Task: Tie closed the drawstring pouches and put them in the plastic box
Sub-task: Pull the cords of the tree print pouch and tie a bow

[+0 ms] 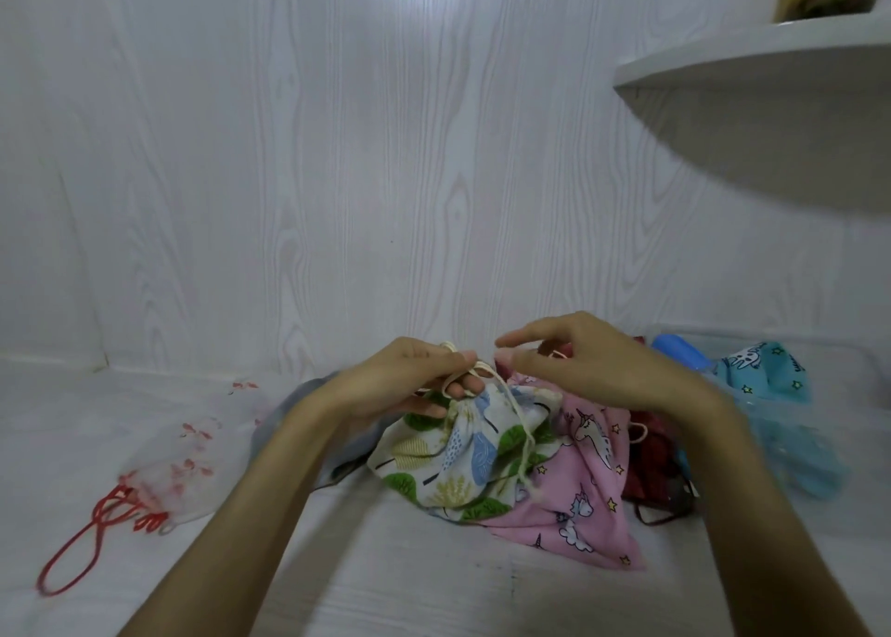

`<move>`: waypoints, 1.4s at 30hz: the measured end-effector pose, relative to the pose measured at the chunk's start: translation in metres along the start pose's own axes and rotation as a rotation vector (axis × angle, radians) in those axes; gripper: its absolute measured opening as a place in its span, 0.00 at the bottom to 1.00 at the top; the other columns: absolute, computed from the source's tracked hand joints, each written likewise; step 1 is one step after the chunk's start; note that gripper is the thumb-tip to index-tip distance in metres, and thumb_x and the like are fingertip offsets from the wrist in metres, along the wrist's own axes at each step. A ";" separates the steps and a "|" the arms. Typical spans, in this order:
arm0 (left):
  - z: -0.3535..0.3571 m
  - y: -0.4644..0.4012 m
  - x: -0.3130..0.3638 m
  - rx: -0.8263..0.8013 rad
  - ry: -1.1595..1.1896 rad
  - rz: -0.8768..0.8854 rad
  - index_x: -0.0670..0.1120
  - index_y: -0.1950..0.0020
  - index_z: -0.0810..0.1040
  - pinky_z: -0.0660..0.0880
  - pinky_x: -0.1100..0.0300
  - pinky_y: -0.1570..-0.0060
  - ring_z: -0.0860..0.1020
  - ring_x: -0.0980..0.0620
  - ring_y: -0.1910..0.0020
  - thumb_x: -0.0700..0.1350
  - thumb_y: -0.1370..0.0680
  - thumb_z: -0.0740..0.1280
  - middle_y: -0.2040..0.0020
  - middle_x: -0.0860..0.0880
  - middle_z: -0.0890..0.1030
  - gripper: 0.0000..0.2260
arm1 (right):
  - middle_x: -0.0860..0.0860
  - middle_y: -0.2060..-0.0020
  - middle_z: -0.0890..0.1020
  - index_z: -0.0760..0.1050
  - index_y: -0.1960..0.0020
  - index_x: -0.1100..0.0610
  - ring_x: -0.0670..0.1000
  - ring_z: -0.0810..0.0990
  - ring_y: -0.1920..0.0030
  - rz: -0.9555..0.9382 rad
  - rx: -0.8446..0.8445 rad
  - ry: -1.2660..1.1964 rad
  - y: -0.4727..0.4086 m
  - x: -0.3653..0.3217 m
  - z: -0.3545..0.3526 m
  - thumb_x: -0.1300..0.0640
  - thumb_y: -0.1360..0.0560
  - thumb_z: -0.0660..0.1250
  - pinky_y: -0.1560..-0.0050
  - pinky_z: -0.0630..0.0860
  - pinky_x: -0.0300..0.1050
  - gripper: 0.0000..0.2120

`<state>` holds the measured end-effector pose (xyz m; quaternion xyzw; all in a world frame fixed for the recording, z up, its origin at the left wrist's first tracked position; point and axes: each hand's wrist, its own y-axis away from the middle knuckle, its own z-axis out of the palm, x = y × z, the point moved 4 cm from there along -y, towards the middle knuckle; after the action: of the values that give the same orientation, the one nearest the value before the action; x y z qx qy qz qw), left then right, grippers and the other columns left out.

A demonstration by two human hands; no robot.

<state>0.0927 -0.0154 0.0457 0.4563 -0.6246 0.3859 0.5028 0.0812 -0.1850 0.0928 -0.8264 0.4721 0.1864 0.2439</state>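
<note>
A white pouch with green and blue leaf print lies in the middle of the table, its mouth gathered. My left hand grips its cream drawstring at the pouch's neck, the cord looped round the fingers. My right hand hovers just right of the neck with thumb and forefinger pinched together; whether it holds cord is unclear. Under the leaf pouch lies a pink unicorn pouch. The clear plastic box at the right holds a teal unicorn pouch.
A sheer white pouch with red flowers and a red cord lies at the left. A dark red pouch sits right of the pink one, a grey one behind my left wrist. A white shelf juts out at the upper right.
</note>
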 end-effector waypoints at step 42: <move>-0.015 0.006 0.003 0.577 -0.307 0.353 0.53 0.62 0.85 0.81 0.48 0.56 0.83 0.51 0.65 0.51 0.35 0.79 0.68 0.53 0.84 0.06 | 0.46 0.69 0.81 0.82 0.52 0.54 0.42 0.76 0.69 0.038 -0.056 -0.455 -0.020 0.023 0.040 0.55 0.25 0.68 0.67 0.70 0.35 0.05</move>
<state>0.0905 -0.0001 0.0518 0.5173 -0.6273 0.5537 0.1796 0.1069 -0.1689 0.0530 -0.7605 0.4153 0.3854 0.3172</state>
